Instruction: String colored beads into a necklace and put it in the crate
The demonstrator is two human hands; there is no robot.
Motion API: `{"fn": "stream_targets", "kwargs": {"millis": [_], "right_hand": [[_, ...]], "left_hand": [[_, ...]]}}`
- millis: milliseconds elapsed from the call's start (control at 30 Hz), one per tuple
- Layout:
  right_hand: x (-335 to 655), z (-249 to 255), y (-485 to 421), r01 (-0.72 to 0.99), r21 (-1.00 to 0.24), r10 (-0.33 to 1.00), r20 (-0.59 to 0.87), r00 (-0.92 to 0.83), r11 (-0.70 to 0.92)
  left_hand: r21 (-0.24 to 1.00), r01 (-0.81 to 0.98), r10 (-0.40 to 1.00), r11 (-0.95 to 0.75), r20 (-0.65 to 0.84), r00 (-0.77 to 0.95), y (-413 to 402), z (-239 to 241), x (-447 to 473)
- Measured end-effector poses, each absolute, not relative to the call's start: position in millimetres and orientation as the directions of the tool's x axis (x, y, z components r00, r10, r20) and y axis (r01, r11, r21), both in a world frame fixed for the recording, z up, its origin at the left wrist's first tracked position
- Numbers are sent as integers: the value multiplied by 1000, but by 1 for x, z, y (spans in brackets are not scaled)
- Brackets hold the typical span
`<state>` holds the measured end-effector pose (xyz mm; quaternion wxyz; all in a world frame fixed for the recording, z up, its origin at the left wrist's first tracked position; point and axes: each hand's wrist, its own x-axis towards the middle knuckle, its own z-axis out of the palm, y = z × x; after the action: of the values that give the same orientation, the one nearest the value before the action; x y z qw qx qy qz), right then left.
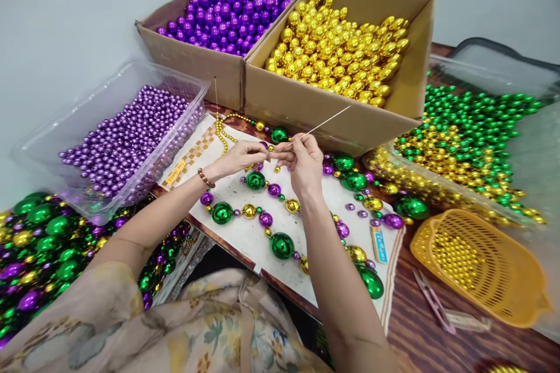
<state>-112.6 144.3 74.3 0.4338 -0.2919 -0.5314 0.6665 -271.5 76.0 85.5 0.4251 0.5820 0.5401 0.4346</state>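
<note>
Over the white cloth [245,245], my right hand [304,163] pinches a long thin needle [326,122] that slants up to the right. Its fingertips meet those of my left hand [245,155], which is closed in a pinch on something too small to make out. Small gold beads show close to the fingertips. Below and around both hands lies a bead garland of green, purple and gold balls, with a large green bead [282,245] near the cloth's front. A strand of small gold beads [221,131] runs behind my left hand.
Behind stand cardboard boxes of purple balls [231,11] and gold balls [332,46]. A clear bin of purple beads [131,134] is at left, green and gold beads [472,140] at right. An orange basket [511,280] and pink-handled snips [433,303] lie front right.
</note>
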Motion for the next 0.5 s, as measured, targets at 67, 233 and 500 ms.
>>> {"fn": "stream_targets", "kwargs": {"millis": [67, 233, 500], "right_hand": [[-104, 76, 147, -278, -957, 886, 60, -460, -80], [-76, 90, 157, -335, -942, 941, 145, -306, 36], [-65, 82, 136, -202, -979, 928, 85, -363, 10]], "left_hand": [[949, 308, 998, -62, 58, 23, 71, 70, -278], [915, 403, 988, -11, 73, -139, 57, 42, -292], [989, 108, 980, 99, -79, -183, 45, 64, -281]]}}
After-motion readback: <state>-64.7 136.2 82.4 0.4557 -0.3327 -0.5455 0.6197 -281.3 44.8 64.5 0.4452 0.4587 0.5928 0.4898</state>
